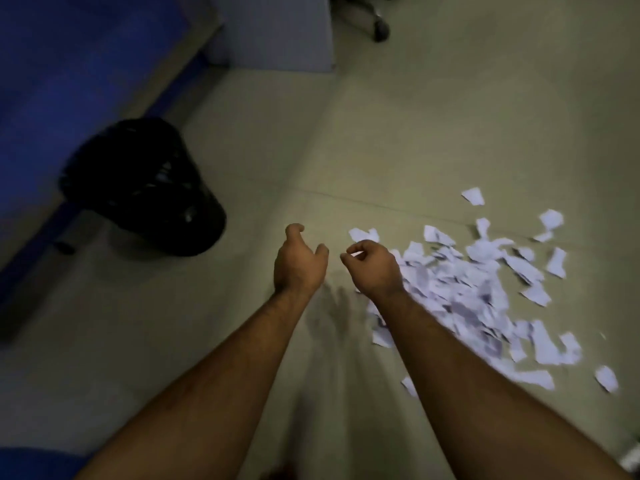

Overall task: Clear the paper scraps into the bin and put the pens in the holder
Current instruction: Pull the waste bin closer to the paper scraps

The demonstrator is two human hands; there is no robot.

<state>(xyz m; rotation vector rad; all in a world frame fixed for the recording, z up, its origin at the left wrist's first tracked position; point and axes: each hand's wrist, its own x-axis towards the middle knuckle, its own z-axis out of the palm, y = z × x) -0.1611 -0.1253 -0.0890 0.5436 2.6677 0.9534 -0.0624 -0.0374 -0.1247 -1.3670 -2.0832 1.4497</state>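
Observation:
A heap of white paper scraps [474, 289] lies spread over the pale floor at the right. A black mesh bin [145, 188] with a dark liner stands at the left, a few hand-widths from my hands. My left hand [299, 261] hovers above the floor between bin and scraps, fingers curled apart and holding nothing. My right hand [372, 266] hangs over the left edge of the heap, fingers curled in, with a small white scrap showing between thumb and fingers. No pens or holder are in view.
A blue desk or panel [69, 71] runs along the left side behind the bin. A grey cabinet [277, 32] stands at the top, and a chair caster [379, 29] shows beside it. Bare floor [173, 341] stretches below the bin.

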